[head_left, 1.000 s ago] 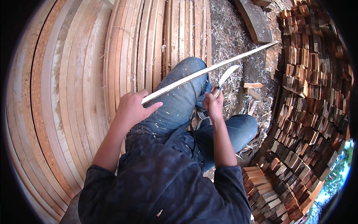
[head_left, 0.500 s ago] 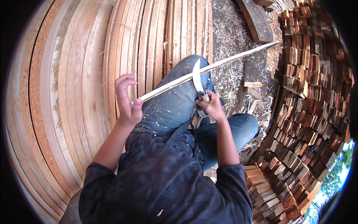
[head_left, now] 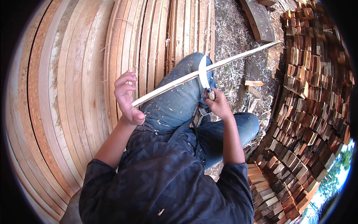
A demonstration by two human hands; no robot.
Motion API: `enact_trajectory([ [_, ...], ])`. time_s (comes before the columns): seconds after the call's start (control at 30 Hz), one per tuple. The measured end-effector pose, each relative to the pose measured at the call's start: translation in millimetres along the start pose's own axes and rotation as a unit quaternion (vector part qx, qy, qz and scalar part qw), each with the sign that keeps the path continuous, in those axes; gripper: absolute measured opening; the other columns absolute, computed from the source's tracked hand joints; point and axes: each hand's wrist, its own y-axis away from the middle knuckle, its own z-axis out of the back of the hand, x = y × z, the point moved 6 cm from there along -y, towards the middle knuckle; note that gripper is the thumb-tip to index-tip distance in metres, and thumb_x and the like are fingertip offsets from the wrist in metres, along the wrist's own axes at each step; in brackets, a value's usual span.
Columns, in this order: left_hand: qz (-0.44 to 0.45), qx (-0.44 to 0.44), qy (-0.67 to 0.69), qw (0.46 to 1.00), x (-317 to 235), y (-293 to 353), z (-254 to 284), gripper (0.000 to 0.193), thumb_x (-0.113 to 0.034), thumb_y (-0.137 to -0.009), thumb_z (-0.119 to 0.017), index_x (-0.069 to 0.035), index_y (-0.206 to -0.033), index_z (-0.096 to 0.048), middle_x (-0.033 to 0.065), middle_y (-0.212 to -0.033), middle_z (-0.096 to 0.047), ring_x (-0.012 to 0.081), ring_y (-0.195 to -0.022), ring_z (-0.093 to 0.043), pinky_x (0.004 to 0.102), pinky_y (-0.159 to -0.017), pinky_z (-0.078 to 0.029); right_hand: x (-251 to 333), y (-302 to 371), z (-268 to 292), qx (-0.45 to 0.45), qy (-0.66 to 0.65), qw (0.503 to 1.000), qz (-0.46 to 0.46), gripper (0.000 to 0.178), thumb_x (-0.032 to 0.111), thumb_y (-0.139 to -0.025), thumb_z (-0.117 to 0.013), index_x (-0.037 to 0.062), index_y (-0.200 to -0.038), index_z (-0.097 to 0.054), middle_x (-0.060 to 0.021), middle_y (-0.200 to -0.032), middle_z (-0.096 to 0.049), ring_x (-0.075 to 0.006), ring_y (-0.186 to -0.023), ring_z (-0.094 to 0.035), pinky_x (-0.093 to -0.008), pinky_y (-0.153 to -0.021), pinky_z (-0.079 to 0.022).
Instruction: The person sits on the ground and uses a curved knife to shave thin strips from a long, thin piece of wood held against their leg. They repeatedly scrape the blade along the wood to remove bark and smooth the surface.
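A long, thin wooden stick (head_left: 171,85) lies slantwise across my raised left thigh, its far end reaching out to the right over the ground. My left hand (head_left: 128,99) is at the near end of the stick, fingers spread and curved, with the stick's end against the palm. In my right hand (head_left: 220,103) is a curved knife (head_left: 203,72) with a wooden handle. Its pale blade points away from me and crosses the stick over my knee. Small wood shavings cling to my jeans (head_left: 169,99).
Long sawn planks (head_left: 80,74) are laid side by side on the left and ahead. Stacked wood pieces (head_left: 302,123) form a wall on the right. Shavings (head_left: 231,48) cover the ground between, with a thick board (head_left: 257,22) and small offcuts (head_left: 253,83) on it.
My right hand and the knife have shifted slightly to the right along the stick. My left hand's fingers have moved a little, and the stick's near end has slid down slightly.
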Motion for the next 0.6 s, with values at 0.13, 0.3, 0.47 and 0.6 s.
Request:
enact_trajectory([
  [0.13, -0.05, -0.006, 0.017, 0.999, -5.3, -8.2, -3.7, 0.083, -0.08, -0.074, -0.05, -0.007, -0.111, -0.037, 0.0192, -0.117, -0.043, 0.0351, -0.119, -0.043, 0.0525, -0.108, -0.027, -17.4, 3.1, 10.7, -0.134, -0.326, 0.934, -0.055, 0.009, 0.0, -0.08, -0.062, 0.0031, -0.083, -0.054, -0.0002, -0.062, -0.054, -0.0128, -0.048, -0.05, -0.0329, -0.05, -0.044],
  [0.3, -0.037, -0.004, 0.033, 0.999, -3.3, -10.4, -5.1, 0.086, -0.081, -0.072, -0.051, -0.007, -0.112, -0.036, 0.0192, -0.117, -0.042, 0.0356, -0.118, -0.043, 0.053, -0.108, -0.027, -11.0, 8.8, -4.4, -0.023, -0.06, 0.998, 0.003, 0.008, -0.001, -0.081, -0.063, 0.0028, -0.083, -0.057, 0.0011, -0.068, -0.055, -0.0057, -0.064, -0.048, -0.025, -0.06, -0.043],
  [0.47, -0.038, -0.019, 0.066, 0.997, -0.4, -19.4, -18.7, 0.087, -0.081, -0.073, -0.05, -0.006, -0.113, -0.037, 0.0187, -0.116, -0.043, 0.0344, -0.118, -0.043, 0.0518, -0.106, -0.028, -28.5, 12.3, -39.0, -0.008, -0.139, 0.99, -0.013, 0.015, -0.004, -0.079, -0.062, 0.0063, -0.082, -0.051, 0.0045, -0.065, -0.047, -0.0047, -0.053, -0.041, -0.0234, -0.047, -0.034],
  [0.6, 0.016, -0.014, 0.051, 0.998, 10.1, -10.1, -17.7, 0.085, -0.08, -0.076, -0.047, -0.005, -0.114, -0.037, 0.0188, -0.116, -0.043, 0.0332, -0.117, -0.043, 0.0505, -0.106, -0.028, -10.2, 14.6, -16.6, 0.084, -0.189, 0.974, -0.097, 0.011, -0.004, -0.077, -0.056, 0.0052, -0.079, -0.05, 0.0001, -0.066, -0.051, -0.007, -0.054, -0.047, -0.0247, -0.048, -0.038],
])
